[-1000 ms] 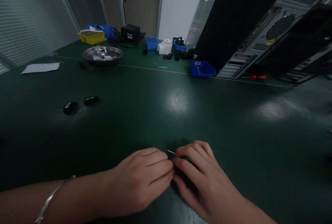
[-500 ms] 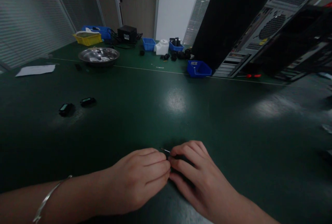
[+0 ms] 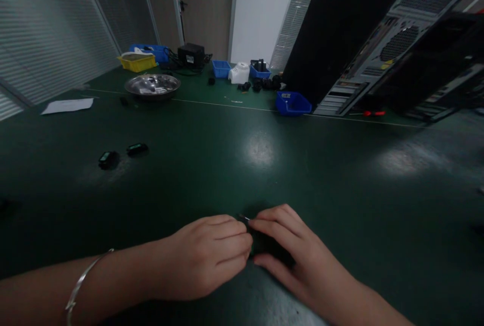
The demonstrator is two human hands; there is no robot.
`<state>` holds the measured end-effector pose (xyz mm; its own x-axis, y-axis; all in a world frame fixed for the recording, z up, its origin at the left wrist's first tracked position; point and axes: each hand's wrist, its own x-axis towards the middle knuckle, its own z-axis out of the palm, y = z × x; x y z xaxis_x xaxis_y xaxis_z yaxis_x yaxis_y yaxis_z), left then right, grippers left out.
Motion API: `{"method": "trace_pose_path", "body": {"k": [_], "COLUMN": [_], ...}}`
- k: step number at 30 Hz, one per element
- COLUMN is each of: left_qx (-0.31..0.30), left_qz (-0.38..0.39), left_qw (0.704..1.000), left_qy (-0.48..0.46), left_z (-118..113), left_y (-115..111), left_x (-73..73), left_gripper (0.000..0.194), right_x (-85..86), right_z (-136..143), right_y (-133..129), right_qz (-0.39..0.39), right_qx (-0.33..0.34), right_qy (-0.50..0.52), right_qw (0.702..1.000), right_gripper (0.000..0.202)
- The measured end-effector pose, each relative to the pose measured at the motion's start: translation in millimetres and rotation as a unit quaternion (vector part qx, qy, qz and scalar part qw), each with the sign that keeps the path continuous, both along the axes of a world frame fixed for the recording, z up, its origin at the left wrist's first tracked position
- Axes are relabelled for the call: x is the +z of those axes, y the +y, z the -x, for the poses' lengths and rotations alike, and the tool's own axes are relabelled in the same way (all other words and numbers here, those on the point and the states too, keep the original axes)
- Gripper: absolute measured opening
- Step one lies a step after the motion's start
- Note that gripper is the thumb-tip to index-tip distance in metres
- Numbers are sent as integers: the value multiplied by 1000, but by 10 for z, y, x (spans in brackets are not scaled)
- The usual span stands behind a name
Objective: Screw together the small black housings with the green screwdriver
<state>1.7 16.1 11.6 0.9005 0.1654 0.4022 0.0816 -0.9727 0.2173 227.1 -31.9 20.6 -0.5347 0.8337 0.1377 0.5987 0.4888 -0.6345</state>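
Observation:
My left hand (image 3: pixel 212 255) is closed, low in the centre of the view, its fingers curled round something mostly hidden; a bit of green shows at the fingertips. Just right of it, my right hand (image 3: pixel 298 255) has thumb and fingers apart, curved around a dark gap. A thin metal piece (image 3: pixel 244 216) sticks out at the tip of my right index finger, above the left fingertips; whether the right hand grips it is unclear. Both hands rest over the green tabletop (image 3: pixel 212 165).
Two small black devices (image 3: pixel 109 159) lie at the left. Farther back are a metal bowl (image 3: pixel 152 85), white paper (image 3: pixel 68 106), a yellow bin (image 3: pixel 138 63), a black box (image 3: pixel 191 55) and a blue bin (image 3: pixel 293 104). Computer cases (image 3: pixel 340 34) stand at the back right.
My right thumb and fingers have spread apart and moved slightly away from my left hand. A bit of green now shows between the hands. The camera view has shifted a little.

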Motion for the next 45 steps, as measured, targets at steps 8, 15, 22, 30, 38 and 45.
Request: {"method": "trace_pose_path", "body": {"k": [8, 15, 22, 30, 38, 45], "left_qx": [11, 6, 13, -1, 13, 104], "left_qz": [1, -6, -17, -13, 0, 124], "left_qw": [1000, 999, 1000, 999, 999, 985], "left_qy": [-20, -41, -13, -52, -51, -65], "left_z": [-18, -31, -54, -13, -54, -78], "left_y": [8, 24, 27, 24, 25, 23], "left_x": [26, 35, 57, -31, 48, -113], "left_gripper": [25, 28, 27, 31, 29, 7], "right_x": [-8, -9, -18, -15, 5, 52], "right_z": [-61, -72, -69, -56, -21, 54], "right_y": [30, 26, 2, -2, 7, -3], "right_qz": [-2, 12, -11, -54, -3, 25], "right_qx": [-14, -2, 16, 52, 31, -13], "right_qy": [46, 63, 19, -29, 8, -9], "right_qw": [999, 998, 1000, 997, 999, 1000], "right_gripper": [33, 33, 21, 15, 15, 21]}}
